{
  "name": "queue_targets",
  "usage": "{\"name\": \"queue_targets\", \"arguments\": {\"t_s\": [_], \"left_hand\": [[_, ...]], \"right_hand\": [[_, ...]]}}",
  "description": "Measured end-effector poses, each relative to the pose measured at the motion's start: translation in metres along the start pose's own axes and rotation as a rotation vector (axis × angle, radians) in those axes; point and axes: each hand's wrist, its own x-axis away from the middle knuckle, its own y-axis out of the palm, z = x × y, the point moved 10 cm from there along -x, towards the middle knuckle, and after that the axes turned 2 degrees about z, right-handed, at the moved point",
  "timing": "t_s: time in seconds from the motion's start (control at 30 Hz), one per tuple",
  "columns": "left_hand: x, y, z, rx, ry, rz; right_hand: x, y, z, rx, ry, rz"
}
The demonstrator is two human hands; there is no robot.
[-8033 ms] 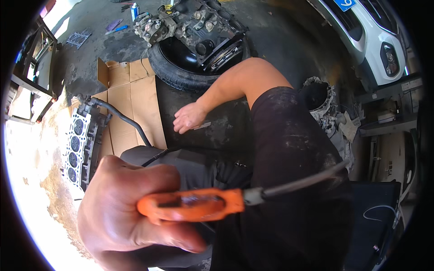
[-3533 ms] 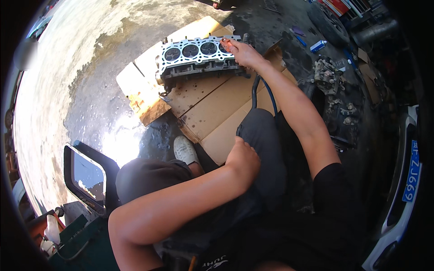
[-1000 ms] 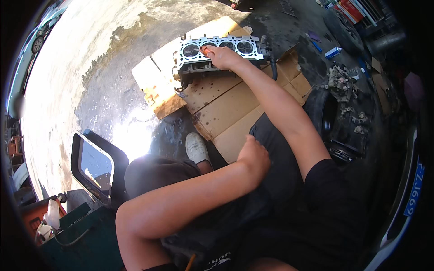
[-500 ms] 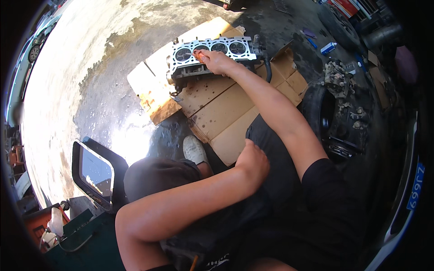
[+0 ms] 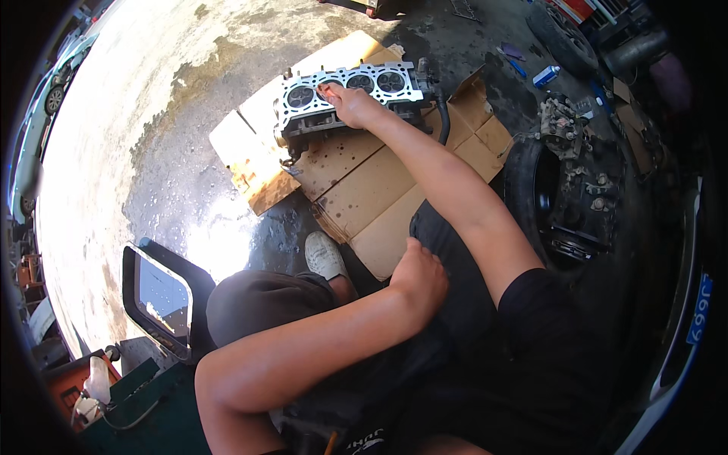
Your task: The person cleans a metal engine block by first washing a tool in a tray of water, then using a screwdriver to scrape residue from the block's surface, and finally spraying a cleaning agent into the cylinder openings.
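A metal engine cylinder head (image 5: 303,120) lies with its flat silver face up, its round chambers and valves showing in a row. My right hand (image 5: 353,105) reaches out over the second chamber from the left, fingers closed around a small tool with an orange-red handle (image 5: 325,90). The tool's working end is too small to make out. Under the cylinder head is a flattened, oil-spotted cardboard sheet (image 5: 364,189). Resting on my dark-trousered thigh, my left hand (image 5: 422,277) is curled into a loose fist, and nothing shows in it.
A black-framed mirror-like panel (image 5: 161,294) stands at the left. At the right are a wheel rim (image 5: 528,189), greasy metal parts (image 5: 560,121), a blue-and-white can (image 5: 546,76) and a tyre (image 5: 560,36). An orange container (image 5: 67,387) sits at the lower left.
The view has shifted slightly. My right hand stays over the same part of the cylinder head, its grip turned a little, with less of the orange-red handle showing. My left hand keeps its place.
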Motion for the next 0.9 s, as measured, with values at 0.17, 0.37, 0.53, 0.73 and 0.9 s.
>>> {"name": "queue_targets", "arguments": {"t_s": [0.17,0.37,0.53,0.73,0.9], "left_hand": [[-0.001,0.000,0.000,0.007,-0.006,-0.013],[0.001,0.004,0.001,0.031,-0.007,0.005],[0.002,-0.001,0.001,0.025,0.006,0.004],[0.006,-0.005,-0.002,0.028,0.010,0.059],[0.013,-0.007,-0.003,-0.011,0.013,0.082]], "right_hand": [[0.002,0.003,-0.006,-0.019,-0.001,0.033],[0.008,-0.001,-0.005,-0.005,0.048,0.064],[0.013,-0.008,-0.003,-0.040,-0.021,0.091],[0.039,-0.010,-0.016,-0.055,-0.185,0.135],[0.046,-0.045,0.058,-0.072,0.110,0.106]]}}
